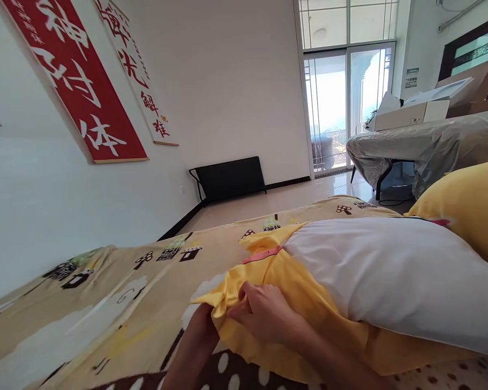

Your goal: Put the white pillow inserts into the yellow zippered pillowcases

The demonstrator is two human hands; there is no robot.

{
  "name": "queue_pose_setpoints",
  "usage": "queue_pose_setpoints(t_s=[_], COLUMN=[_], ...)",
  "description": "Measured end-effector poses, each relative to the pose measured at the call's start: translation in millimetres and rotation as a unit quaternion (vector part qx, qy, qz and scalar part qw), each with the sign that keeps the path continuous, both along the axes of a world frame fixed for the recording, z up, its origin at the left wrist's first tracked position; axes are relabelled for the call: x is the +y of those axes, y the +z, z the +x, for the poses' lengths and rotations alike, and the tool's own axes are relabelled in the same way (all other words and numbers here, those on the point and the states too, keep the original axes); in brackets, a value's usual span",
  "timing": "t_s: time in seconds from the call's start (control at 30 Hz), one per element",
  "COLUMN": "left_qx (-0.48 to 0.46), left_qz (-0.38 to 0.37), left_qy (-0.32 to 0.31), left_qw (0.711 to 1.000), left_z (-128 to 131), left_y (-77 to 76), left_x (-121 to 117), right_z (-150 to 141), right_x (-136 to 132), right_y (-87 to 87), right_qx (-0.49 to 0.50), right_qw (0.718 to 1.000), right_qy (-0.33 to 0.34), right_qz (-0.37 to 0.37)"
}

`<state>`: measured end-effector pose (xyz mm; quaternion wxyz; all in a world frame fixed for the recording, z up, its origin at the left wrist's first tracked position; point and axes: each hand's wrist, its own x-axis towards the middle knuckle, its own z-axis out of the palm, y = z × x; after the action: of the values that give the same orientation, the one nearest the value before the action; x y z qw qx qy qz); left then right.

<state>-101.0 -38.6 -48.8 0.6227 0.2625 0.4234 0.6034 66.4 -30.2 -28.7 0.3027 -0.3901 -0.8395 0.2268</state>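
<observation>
A yellow pillowcase [284, 281] with a pink band lies bunched on the bed, in front of and beneath a white pillow [390, 265]. My right hand [264, 311] is closed over the gathered cloth, its thumb and fingers pinching a fold. Just left of it, my left hand [202, 324] grips the pillowcase's bunched corner from below; the cloth hides most of its fingers. The pillow touches the pillowcase on the right, apart from both hands. How much of the pillow sits inside the case cannot be seen.
A beige patterned blanket [146, 303] covers the bed. Another yellow pillow [467, 206] rests at the right edge. Beyond the bed are a black folded item [230, 179] against the wall and a plastic-covered table [423, 143] bearing an opened box [415, 114].
</observation>
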Motion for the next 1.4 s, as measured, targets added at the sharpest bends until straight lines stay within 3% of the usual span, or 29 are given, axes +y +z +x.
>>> queue_pose_setpoints(t_s=[0.13, 0.3, 0.53, 0.7, 0.87, 0.97, 1.1, 1.17, 1.3, 1.4], left_qx=[-0.053, -0.099, -0.095, -0.082, -0.085, -0.027, 0.061, 0.079, 0.083, 0.118], left_qz=[-0.005, 0.012, 0.019, -0.008, -0.011, 0.002, 0.033, 0.053, 0.035, 0.015], left_qy=[0.046, 0.038, 0.053, 0.093, 0.075, 0.088, 0.016, -0.01, 0.024, -0.053], left_qw=[0.998, 0.994, 0.994, 0.992, 0.994, 0.996, 0.997, 0.995, 0.996, 0.991], left_z=[-3, -8, -6, 3, 6, 6, 5, 3, -8, -15], left_y=[5.0, -2.5, 1.2, 9.8, 12.7, 11.0, 11.4, 10.4, 1.2, -3.6], left_x=[1, 7, 5, 3, 2, -3, -10, -10, -1, 0], right_z=[-11, -23, -26, -33, -24, -13, -3, -1, -1, 0], right_x=[-15, -10, -13, -18, -25, -30, -28, -25, -19, -18], right_y=[-7.6, -24.3, -26.9, -34.4, -25.5, -14.0, -3.8, -2.4, -5.0, -8.2], right_qx=[-0.124, -0.209, -0.132, -0.174, -0.187, -0.264, -0.379, -0.383, -0.379, -0.378], right_qw=[0.985, 0.961, 0.976, 0.965, 0.969, 0.951, 0.905, 0.903, 0.903, 0.903], right_qy=[-0.012, -0.013, -0.025, -0.031, 0.004, 0.077, 0.172, 0.171, 0.174, 0.175], right_qz=[0.119, 0.179, 0.171, 0.195, 0.162, 0.14, 0.093, 0.097, 0.104, 0.106])
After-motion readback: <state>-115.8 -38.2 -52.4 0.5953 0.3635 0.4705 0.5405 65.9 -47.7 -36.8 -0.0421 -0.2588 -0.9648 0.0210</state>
